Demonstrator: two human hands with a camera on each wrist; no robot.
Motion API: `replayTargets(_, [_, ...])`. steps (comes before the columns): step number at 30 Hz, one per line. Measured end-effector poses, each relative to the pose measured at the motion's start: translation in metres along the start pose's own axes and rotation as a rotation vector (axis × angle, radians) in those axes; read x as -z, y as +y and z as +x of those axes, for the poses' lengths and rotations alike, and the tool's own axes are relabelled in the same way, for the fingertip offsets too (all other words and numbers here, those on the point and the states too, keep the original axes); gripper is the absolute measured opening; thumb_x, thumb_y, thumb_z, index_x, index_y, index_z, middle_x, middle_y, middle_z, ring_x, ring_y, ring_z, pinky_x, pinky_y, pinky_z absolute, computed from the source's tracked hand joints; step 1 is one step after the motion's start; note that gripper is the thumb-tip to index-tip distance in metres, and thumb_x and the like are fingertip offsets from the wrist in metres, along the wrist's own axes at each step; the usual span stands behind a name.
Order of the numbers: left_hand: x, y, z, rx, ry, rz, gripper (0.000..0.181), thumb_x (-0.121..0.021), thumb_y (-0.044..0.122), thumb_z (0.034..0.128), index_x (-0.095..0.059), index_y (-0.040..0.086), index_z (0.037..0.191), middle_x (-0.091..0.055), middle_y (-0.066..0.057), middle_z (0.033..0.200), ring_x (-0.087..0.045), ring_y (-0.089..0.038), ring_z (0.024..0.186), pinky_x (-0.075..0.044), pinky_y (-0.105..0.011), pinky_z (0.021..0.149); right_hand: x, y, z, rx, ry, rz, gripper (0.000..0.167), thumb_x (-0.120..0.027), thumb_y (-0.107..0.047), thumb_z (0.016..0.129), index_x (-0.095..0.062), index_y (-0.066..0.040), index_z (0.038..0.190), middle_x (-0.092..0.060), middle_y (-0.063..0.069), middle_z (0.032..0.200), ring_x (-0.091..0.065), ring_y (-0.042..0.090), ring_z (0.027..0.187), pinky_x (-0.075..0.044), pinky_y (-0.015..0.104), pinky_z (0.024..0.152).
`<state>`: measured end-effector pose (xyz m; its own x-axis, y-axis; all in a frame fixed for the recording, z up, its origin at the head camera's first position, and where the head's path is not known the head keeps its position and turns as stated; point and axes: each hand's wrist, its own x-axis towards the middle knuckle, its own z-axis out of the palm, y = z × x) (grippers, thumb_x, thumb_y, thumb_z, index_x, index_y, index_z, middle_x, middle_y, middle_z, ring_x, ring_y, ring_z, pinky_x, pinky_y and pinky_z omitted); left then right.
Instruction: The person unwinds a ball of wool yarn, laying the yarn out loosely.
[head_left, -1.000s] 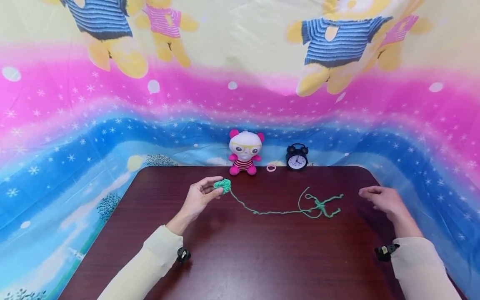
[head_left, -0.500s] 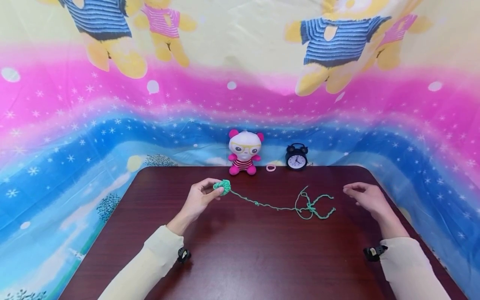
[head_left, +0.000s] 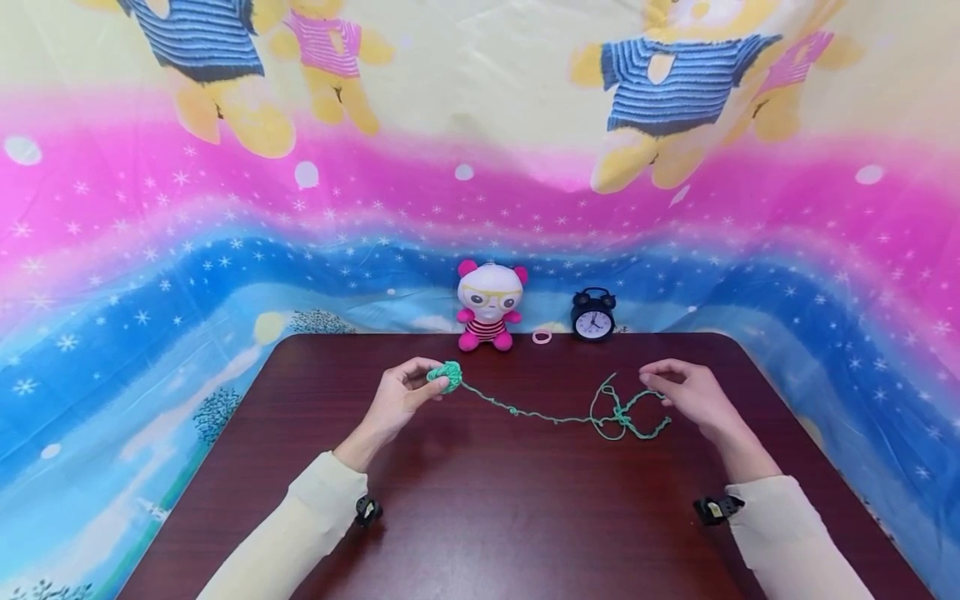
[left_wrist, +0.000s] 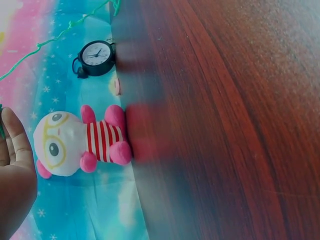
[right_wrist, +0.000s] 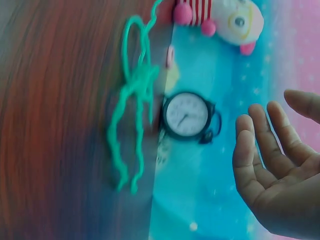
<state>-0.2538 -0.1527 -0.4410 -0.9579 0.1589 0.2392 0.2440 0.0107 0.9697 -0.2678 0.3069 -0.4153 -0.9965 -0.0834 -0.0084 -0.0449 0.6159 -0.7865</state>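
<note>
A small bundle of green yarn [head_left: 452, 377] is pinched between the thumb and fingers of my left hand [head_left: 400, 396], above the table's far left half. From it one strand [head_left: 513, 410] runs right to a knotted, looped tangle of the same yarn [head_left: 621, 417]. Just right of that tangle hovers my right hand [head_left: 693, 396], its fingertips overlapping the upper loose end in the head view. In the right wrist view, the right hand's fingers [right_wrist: 272, 150] are loosely bent, with the thumb apart and nothing held. Only part of the left hand [left_wrist: 17, 185] shows in the left wrist view.
Along the back edge of the dark wooden table [head_left: 480, 517] sit a pink and white panda plush [head_left: 489, 304], a small pink ring [head_left: 542, 337] and a black alarm clock [head_left: 593, 320]. A printed cloth [head_left: 420, 200] hangs behind and around the table.
My right hand has moved left, up to the tangle. The tangle has shifted slightly left, mostly in the first half second. The left hand has stayed nearly still, holding the yarn bundle.
</note>
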Motion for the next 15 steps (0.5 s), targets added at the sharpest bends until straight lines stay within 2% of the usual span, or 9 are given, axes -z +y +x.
replayTargets(3, [0.000, 0.000, 0.000, 0.002, 0.002, 0.007, 0.030, -0.073, 0.012, 0.0913, -0.065, -0.006, 0.115, -0.070, 0.005, 0.097, -0.070, -0.007, 0.081, -0.061, -0.029, 0.076, -0.012, -0.010, 0.000, 0.024, -0.014, 0.012, 0.049, -0.060, -0.049, 0.097, -0.065, -0.010, 0.127, -0.063, 0.019, 0.131, -0.063, 0.030, 0.111, -0.058, 0.040, 0.084])
replayTargets(6, [0.000, 0.000, 0.000, 0.003, 0.005, 0.014, 0.029, -0.073, 0.012, 0.0912, -0.065, -0.005, 0.114, -0.070, 0.005, 0.096, -0.070, -0.007, 0.081, -0.062, -0.035, 0.078, -0.025, -0.022, 0.001, 0.046, -0.025, 0.019, 0.046, -0.063, -0.047, 0.096, -0.067, -0.010, 0.123, -0.067, 0.017, 0.124, -0.064, 0.021, 0.099, -0.057, 0.035, 0.079])
replayTargets(8, [0.000, 0.000, 0.000, 0.004, 0.005, 0.020, 0.029, -0.073, 0.013, 0.0911, -0.065, -0.005, 0.113, -0.069, 0.005, 0.096, -0.070, -0.007, 0.080, -0.062, -0.039, 0.079, -0.034, -0.029, 0.001, 0.058, -0.037, 0.023, 0.042, -0.065, -0.045, 0.095, -0.068, -0.012, 0.120, -0.069, 0.016, 0.119, -0.063, 0.017, 0.089, -0.055, 0.031, 0.071])
replayTargets(11, [-0.001, 0.000, 0.000, 0.003, 0.003, 0.024, 0.028, -0.073, 0.013, 0.0910, -0.066, -0.004, 0.112, -0.069, 0.004, 0.095, -0.069, -0.008, 0.080, -0.062, -0.041, 0.079, -0.047, -0.038, 0.002, 0.078, -0.056, 0.032, 0.036, -0.067, -0.042, 0.094, -0.070, -0.014, 0.117, -0.071, 0.013, 0.115, -0.062, 0.018, 0.083, -0.053, 0.031, 0.067])
replayTargets(15, [-0.001, -0.001, 0.001, 0.002, 0.002, 0.024, 0.029, -0.073, 0.013, 0.0908, -0.066, -0.004, 0.113, -0.069, 0.005, 0.095, -0.069, -0.008, 0.079, -0.062, -0.039, 0.078, -0.064, -0.048, 0.003, 0.107, -0.072, 0.058, 0.029, -0.070, -0.038, 0.094, -0.071, -0.016, 0.113, -0.072, 0.010, 0.110, -0.064, 0.021, 0.085, -0.054, 0.031, 0.067])
